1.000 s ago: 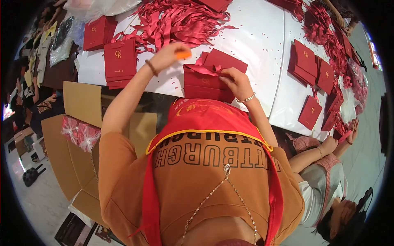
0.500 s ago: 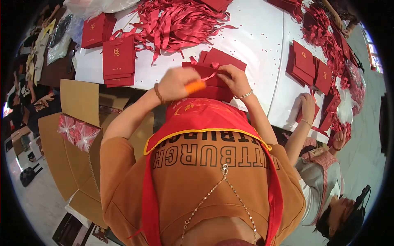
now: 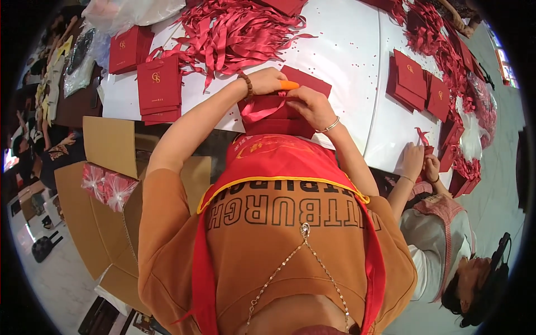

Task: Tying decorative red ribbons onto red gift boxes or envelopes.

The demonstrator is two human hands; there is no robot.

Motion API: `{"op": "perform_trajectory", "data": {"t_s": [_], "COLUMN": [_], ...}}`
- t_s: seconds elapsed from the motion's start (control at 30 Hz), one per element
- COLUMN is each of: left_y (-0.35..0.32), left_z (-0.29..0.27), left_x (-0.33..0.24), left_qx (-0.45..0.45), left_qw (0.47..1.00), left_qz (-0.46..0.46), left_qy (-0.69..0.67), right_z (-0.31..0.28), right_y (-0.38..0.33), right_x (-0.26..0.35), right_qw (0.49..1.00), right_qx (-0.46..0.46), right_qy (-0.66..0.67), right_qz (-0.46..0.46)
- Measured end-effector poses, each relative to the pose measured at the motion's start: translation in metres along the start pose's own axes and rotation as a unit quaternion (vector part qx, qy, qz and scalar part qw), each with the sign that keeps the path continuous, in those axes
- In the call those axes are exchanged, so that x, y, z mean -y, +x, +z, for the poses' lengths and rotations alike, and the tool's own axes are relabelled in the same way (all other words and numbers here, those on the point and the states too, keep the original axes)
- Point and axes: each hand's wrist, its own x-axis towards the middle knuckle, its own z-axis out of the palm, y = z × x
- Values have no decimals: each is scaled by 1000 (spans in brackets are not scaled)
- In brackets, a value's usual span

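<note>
working: both hands meet over a stack of dark red folders [image 3: 277,116] at the near edge of the white table [image 3: 352,61], threading a red ribbon [image 3: 258,110] across the top one
left hand [image 3: 267,81]: curled down on the folder's upper edge, an orange finger cover [image 3: 290,85] on one fingertip, a bead bracelet at the wrist; it seems to pinch the ribbon's end, though the pinch itself is hard to see
right hand [image 3: 310,105]: fingers bunched and pressed on the folder just beside the left hand, a thin bangle on the wrist; whether it grips ribbon or only pins the card down, i cannot tell
handling: the folder looks like stiff light card, best held by its edges so the face stays flat; the ribbon looks soft, limp and a bit slippery, so it wants a fingertip pinch close to its end
around: a heap of loose ribbons [image 3: 234,28] further up the table, more folder stacks [image 3: 159,89] to the left, an open cardboard box [image 3: 106,190] beside the table, a co-worker's hands [image 3: 419,162] at the right
hidden: the folder's near edge sits behind the red apron [image 3: 279,159]; any slot or knot is covered by the fingers
</note>
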Motion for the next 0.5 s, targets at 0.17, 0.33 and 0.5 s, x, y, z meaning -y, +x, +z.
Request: {"op": "perform_trajectory", "data": {"t_s": [0.17, 0.33, 0.5], "left_y": [4, 7, -3], "left_z": [-1, -20, -55], "left_x": [-2, -6, -28], "left_qx": [68, -121, -129], "left_qw": [991, 988, 937], "left_qz": [-74, 23, 32], "left_qy": [-85, -89, -324], "right_z": [-2, -7, -23], "right_y": [-1, -4, -2], "right_x": [5, 3, 9], "right_qw": [1000, 1000, 993], "right_qx": [3, 25, 14], "right_qy": [4, 10, 99], "right_qz": [-7, -11, 61]}}
